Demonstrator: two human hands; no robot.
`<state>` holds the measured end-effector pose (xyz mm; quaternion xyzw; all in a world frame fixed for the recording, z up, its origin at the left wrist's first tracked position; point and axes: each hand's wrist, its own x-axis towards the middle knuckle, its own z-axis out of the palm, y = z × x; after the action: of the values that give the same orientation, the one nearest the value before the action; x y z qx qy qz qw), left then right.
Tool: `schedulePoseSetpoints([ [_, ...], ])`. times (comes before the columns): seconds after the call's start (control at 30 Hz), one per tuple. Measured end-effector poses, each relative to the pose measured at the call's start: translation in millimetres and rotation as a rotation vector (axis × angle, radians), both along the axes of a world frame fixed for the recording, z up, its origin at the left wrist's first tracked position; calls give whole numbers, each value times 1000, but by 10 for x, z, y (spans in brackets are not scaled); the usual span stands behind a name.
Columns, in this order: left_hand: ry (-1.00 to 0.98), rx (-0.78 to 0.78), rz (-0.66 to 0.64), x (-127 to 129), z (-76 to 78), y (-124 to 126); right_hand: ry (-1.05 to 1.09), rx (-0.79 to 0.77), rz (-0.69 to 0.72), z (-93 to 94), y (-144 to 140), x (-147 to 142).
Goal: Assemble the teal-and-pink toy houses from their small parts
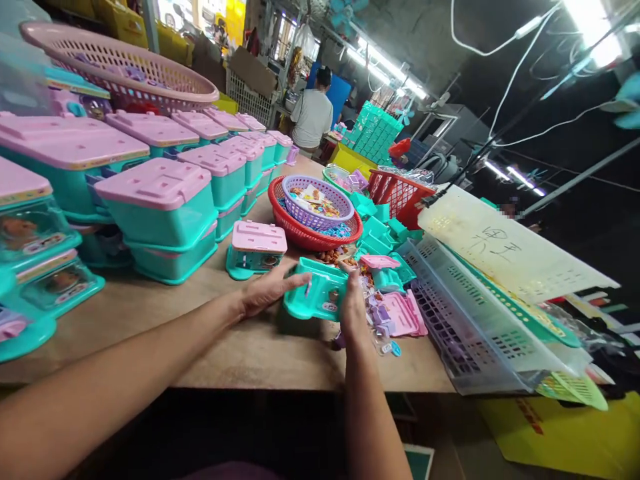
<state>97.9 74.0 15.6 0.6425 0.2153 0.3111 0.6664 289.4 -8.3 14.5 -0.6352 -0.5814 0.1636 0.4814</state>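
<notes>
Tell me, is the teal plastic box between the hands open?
Open: no lid covers the teal plastic box.

head-worn view, forward and down

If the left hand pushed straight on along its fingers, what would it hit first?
Most likely the teal box, right at the thumb of the left hand; beyond it is the right hand. Depth is hard to judge from this view.
</notes>
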Motion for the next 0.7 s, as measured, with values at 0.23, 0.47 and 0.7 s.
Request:
schedulePoseSetpoints([
  [0.23,286,274,225,-10,-31,23,-30,52,-57,-24,40,-238],
  [0.47,321,346,444,38,91,-109,-197,57,-45,268,-73,-7],
  [0.7,361,1043,552,85,3,-217,-404,-250,-195,172,-869,227],
])
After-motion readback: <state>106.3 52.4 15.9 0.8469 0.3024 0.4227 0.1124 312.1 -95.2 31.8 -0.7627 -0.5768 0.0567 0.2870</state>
